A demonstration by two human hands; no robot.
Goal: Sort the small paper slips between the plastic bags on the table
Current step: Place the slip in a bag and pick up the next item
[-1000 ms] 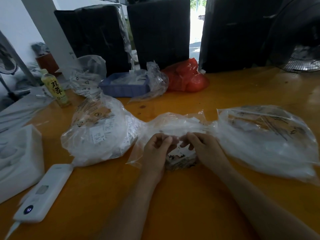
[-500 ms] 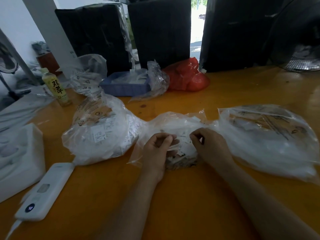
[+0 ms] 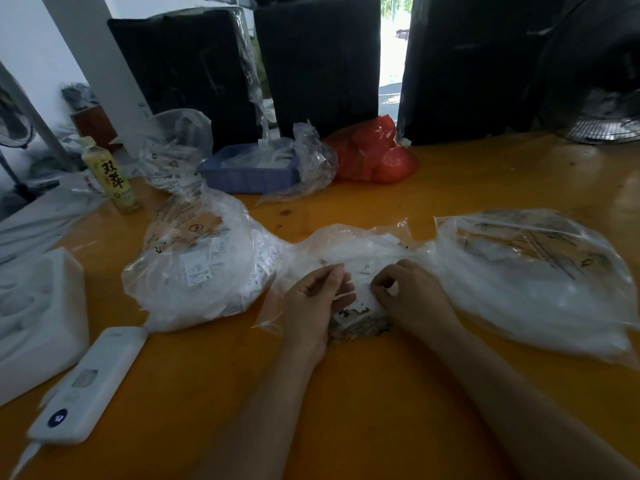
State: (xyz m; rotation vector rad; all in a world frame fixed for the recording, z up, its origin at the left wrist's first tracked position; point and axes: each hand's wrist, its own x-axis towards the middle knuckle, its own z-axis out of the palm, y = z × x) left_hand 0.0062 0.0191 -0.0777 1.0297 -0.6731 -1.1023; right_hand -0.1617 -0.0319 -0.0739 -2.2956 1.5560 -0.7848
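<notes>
Mid-sort at the middle bag (image 3: 349,251), both hands' grips, left hand (image 3: 317,299) and right hand (image 3: 412,296), pinch paper slips (image 3: 360,296); next, likely drop each into a side bag.

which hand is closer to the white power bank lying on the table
Left. The left hand works at the middle bag, with the white power bank lying off to its left and nearer the person. The right hand sits farther right, beyond the left hand.
</notes>
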